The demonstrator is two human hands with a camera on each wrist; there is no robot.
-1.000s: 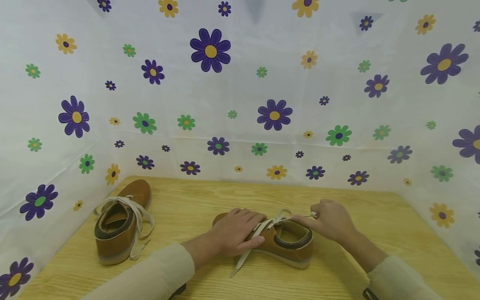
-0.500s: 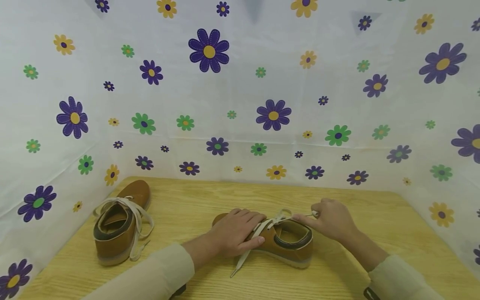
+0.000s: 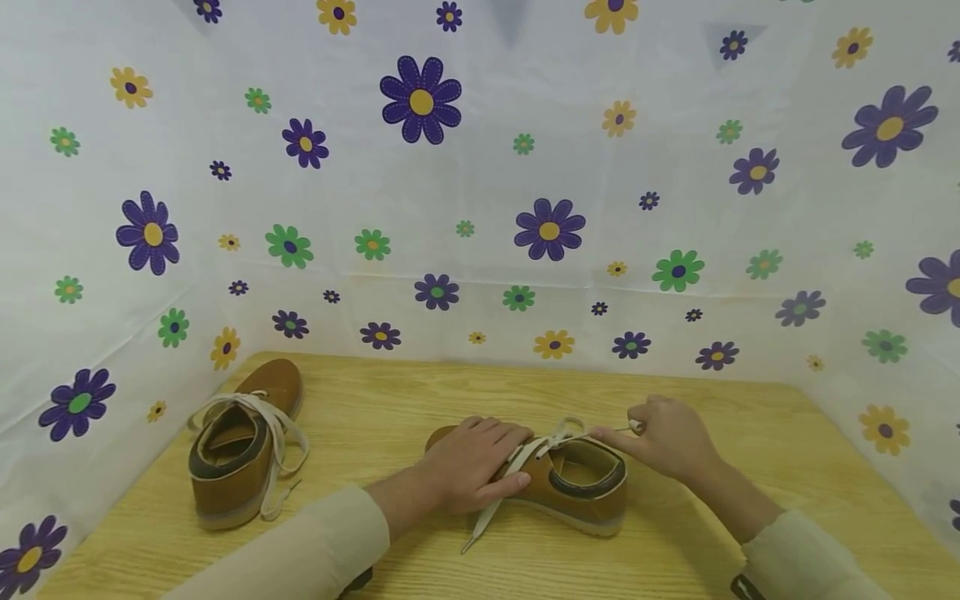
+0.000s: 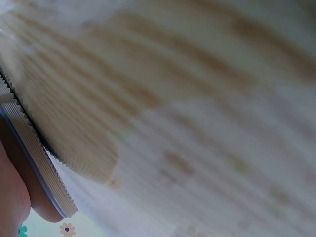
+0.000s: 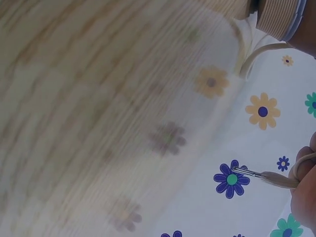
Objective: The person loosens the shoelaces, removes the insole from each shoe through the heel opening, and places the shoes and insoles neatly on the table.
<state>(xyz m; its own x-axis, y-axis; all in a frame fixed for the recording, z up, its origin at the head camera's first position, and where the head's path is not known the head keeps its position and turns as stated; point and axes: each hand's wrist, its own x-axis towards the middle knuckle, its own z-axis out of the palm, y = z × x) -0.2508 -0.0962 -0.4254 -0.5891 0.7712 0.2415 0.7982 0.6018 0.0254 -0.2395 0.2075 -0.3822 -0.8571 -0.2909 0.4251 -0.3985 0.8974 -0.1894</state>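
A brown shoe (image 3: 592, 508) lies with its toe to the left and its dark-collared opening to the right. My left hand (image 3: 468, 467) grips its front part, fingers over the top and thumb beside the lace. My right hand (image 3: 667, 437), near the heel, pinches one end of the pale shoelace (image 3: 555, 435), which runs taut from the knot area. A loop stands up there, and the other lace end hangs over the near side. In the right wrist view, the lace's tip (image 5: 247, 171) pokes out from my right fingers (image 5: 303, 197).
Another brown shoe (image 3: 232, 492) stands at the left on the wooden table (image 3: 360, 400), its pale laces (image 3: 277, 425) draped loosely over its opening. A white sheet (image 3: 480, 167) printed with flowers encloses the table at the back and sides.
My right hand has shifted slightly to the right, drawing the lace end with it. My left hand and both shoes stay almost where they were.
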